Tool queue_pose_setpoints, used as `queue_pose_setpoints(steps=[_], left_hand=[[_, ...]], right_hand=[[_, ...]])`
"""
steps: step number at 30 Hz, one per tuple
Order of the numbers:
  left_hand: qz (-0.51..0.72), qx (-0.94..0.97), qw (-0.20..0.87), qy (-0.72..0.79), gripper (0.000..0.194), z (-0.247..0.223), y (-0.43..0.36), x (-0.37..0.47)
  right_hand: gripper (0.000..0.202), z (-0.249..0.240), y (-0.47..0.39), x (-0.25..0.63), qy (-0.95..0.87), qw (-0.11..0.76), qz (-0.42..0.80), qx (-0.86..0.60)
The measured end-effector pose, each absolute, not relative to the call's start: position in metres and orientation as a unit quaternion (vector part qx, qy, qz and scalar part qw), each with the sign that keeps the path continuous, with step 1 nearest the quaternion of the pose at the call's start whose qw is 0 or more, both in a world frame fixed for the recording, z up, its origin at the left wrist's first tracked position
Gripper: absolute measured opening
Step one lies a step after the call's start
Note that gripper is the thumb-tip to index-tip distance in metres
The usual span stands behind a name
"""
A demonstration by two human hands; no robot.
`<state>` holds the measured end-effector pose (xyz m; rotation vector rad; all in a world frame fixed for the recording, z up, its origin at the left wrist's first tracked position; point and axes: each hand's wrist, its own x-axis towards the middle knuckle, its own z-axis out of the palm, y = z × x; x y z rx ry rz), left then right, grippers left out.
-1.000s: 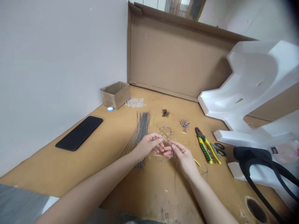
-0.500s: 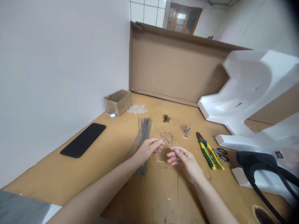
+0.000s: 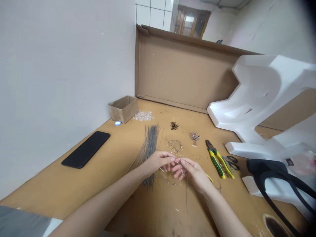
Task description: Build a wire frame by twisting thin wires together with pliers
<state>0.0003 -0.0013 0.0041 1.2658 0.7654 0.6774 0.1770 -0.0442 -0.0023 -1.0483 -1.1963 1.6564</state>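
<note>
My left hand [image 3: 163,161] and my right hand [image 3: 189,168] meet fingertip to fingertip above the table. Both pinch a thin silvery wire piece [image 3: 162,169] that curves out below the fingers; its join is hidden between the fingertips. Beneath the left wrist lies a bundle of straight grey wires [image 3: 151,140]. Just beyond the hands rests a tangled ring of wire [image 3: 175,145]. A single long wire [image 3: 187,197] hangs or lies below my right hand; I cannot tell which.
Green-and-yellow pliers [image 3: 218,159] and scissors [image 3: 232,162] lie to the right. Farther back are black rings [image 3: 174,125], a small wire coil [image 3: 195,136], clear beads [image 3: 143,115] and a cardboard box [image 3: 123,109]. A black phone [image 3: 86,149] lies left; white foam [image 3: 256,95] stands right.
My hands have come together, closing the gap between their fingertips around the wire piece. The whole view has shifted slightly.
</note>
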Motion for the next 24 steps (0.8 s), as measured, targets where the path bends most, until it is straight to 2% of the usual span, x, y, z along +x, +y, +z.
queue_pose_setpoints(steps=[7,13,24], left_hand=[[0.319,0.543,0.683,0.369,0.028,0.0001,0.0004,0.0003],[0.322,0.517,0.712,0.349,0.021,-0.0048,0.0016,-0.0013],[0.318,0.483,0.746,0.329,0.019,-0.0025,0.0024,-0.0028]], right_hand=[[0.029,-0.0005,-0.0409,0.1798,-0.447,0.434,0.652,-0.433],[0.027,0.0008,-0.0433,0.1804,-0.451,0.423,0.665,-0.419],[0.026,-0.0016,-0.0397,0.1843,-0.459,0.419,0.647,-0.442]])
